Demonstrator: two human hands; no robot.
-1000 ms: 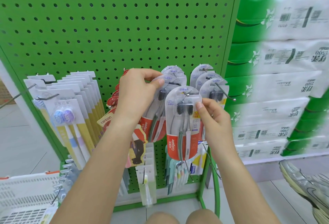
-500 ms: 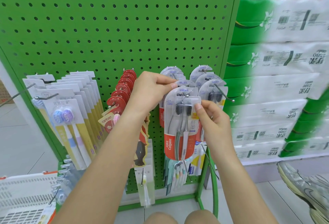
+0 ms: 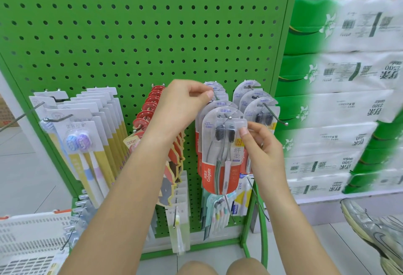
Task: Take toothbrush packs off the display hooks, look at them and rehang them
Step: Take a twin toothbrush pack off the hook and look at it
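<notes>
Item, nearest: my right hand [image 3: 265, 152]. It pinched the right edge of the front Colgate pack [image 3: 222, 150], thumb on the clear blister beside the brush heads, fingers curled behind the card. Forearm rose from lower right, wrist bent slightly inward.

Item: the front Colgate pack itself. It hung upright at the tip of its display hook [image 3: 229, 117], foremost in the middle row of like packs; the hook's ball end showed through the hang hole. I judged the rehanging step nearly done but not seated.

Item: my left hand [image 3: 185, 102]. It was raised above and behind the pack, thumb and forefinger pressed together near the hook's shank among the rear pack tops. Whether they held the wire or a card edge, I could not tell. Forearm climbed from lower left.

Method, as I judged it: steady the wire with the left, keep the card square to it, slide the pack back along the hook with the right, and let go only once the hole sat past the ball end.

Item, behind: green pegboard [image 3: 135, 34]. Neighbouring row of Colgate packs [image 3: 259, 108] to the right.
</notes>
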